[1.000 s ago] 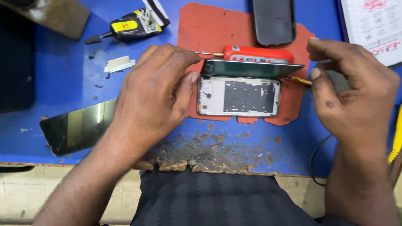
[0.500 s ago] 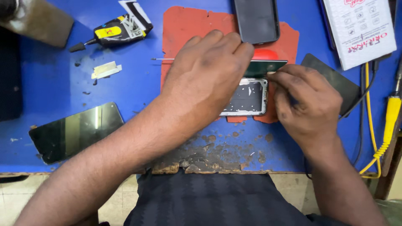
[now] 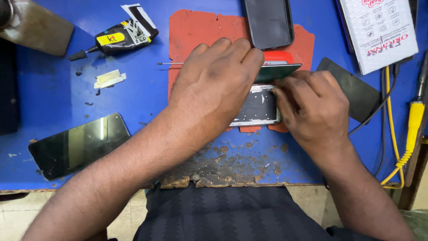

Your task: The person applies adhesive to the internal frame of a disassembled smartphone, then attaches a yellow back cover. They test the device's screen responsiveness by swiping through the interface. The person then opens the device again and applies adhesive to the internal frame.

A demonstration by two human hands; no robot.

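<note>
A: Start at the left. What's lying there?

B: A loose dark screen [image 3: 78, 145] near the bench edge, well apart from the work. Above it a glue tube [image 3: 118, 39] and a small pale strip [image 3: 108, 78]. None of it is being touched.

A: And the hands?

B: The left hand [image 3: 214, 85] lies flat over the opened phone [image 3: 261, 108], fingers together and curled over its far edge, pressing it onto the red mat [image 3: 196, 35]. A thin metal probe [image 3: 171, 64] pokes out from under that hand; I can't tell whether the fingers pinch it.

A: The right?

B: The right hand [image 3: 314, 105] is at the phone's right end, fingertips bunched against the edge where the green cover [image 3: 281, 71] lifts away. Whether it pinches something small there is hidden.

A: So how would you do this well?

B: My judgement: keep the left palm's weight steady so the phone can't skate on the mat, and let the right fingertips work gently at the seam, not levering hard, since the cover stands tilted and could flex or crack.

A: Anything nearby to mind?

B: A second phone [image 3: 269, 21] lies just beyond the hands, a black panel [image 3: 352, 91] is just right of them, and a yellow cable [image 3: 412, 129] farther right. Elbows in.
</note>
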